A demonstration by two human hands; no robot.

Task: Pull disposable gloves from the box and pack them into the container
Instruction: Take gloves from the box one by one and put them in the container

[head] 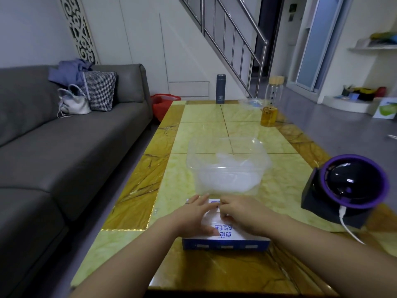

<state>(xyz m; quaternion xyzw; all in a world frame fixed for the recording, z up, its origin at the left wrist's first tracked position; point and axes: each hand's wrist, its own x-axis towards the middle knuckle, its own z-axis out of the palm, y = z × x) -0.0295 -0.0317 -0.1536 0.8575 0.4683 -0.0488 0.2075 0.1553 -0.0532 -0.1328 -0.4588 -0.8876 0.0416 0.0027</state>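
Note:
A blue and white glove box [225, 241] lies flat near the table's front edge. My left hand [193, 216] rests on its top with fingers straight, pressing it down. My right hand [242, 214] sits over the box's opening with fingers curled; it seems to pinch a clear glove there, though the glove itself is hard to make out. Just beyond the box stands a clear plastic container [227, 166] with several crumpled translucent gloves [227, 179] inside.
A black and purple round device [348, 186] with a white cable stands at the right. A glass bottle of yellow liquid [269, 108], a dark flask [220, 89] and a clear lid [251, 103] are at the far end. A grey sofa [64, 147] runs along the left.

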